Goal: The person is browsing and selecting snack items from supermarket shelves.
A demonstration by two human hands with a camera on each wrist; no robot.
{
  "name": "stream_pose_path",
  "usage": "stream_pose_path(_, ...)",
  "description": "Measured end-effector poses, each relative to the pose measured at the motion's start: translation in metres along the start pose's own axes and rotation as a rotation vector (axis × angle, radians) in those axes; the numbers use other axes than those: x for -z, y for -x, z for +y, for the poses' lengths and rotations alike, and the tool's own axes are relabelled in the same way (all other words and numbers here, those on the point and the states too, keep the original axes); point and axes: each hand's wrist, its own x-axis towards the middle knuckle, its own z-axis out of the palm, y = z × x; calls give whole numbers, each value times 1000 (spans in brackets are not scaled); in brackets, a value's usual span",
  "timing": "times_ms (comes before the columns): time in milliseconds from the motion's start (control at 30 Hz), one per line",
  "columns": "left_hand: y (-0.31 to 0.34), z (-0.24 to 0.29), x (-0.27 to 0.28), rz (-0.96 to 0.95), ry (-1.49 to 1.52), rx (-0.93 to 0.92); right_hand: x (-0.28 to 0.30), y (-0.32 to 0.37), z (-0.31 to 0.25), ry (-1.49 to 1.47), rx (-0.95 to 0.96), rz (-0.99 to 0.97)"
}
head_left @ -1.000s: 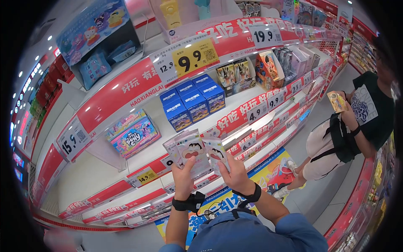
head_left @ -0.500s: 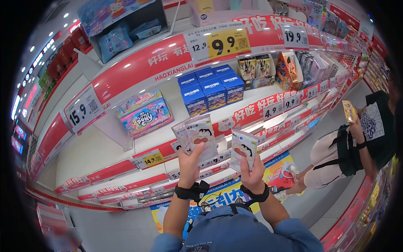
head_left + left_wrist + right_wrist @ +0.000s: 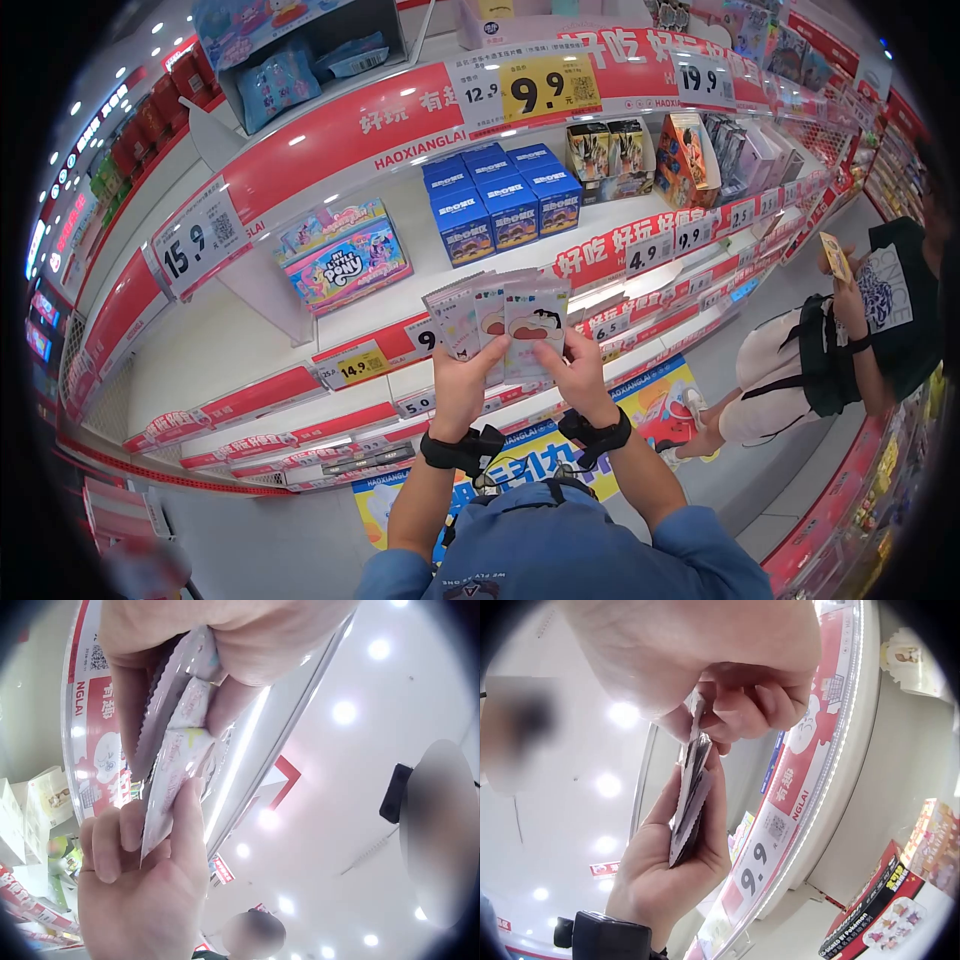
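Observation:
Before the shelf in the head view, small white foil packets with cartoon prints are fanned out between both hands. My left hand pinches a pink-and-white packet and a second packet with its thumb across their fronts. With thumb and fingers, my right hand grips the rightmost packet, which overlaps the others. Seen edge-on in the left wrist view, the packets have crimped, saw-toothed edges. Fingers of both hands partly hide them in the right wrist view.
Stacked blue boxes and a My Little Pony box stand on the shelf behind the packets. Price labels line the shelf edges. To the right, another person holds a yellow packet.
Half a second ago my right hand held its packet apart to the right; now it is back against the left hand's packets, overlapping them. The head view has shifted, moving the shelf rightward in it.

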Motion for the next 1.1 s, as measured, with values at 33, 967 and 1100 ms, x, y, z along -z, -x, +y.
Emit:
stream_pose_path(33, 1, 1, 1, -11, -16, 14, 3, 1, 4, 58, 28, -3)
stream_pose_path(967, 8, -22, -20, -94, -11, 81, 35, 28, 10, -223, -89, 201)
stream_pose_path(1100, 6, -30, -33, -112, -70, 72, 42, 27, 10, -251, -153, 148)
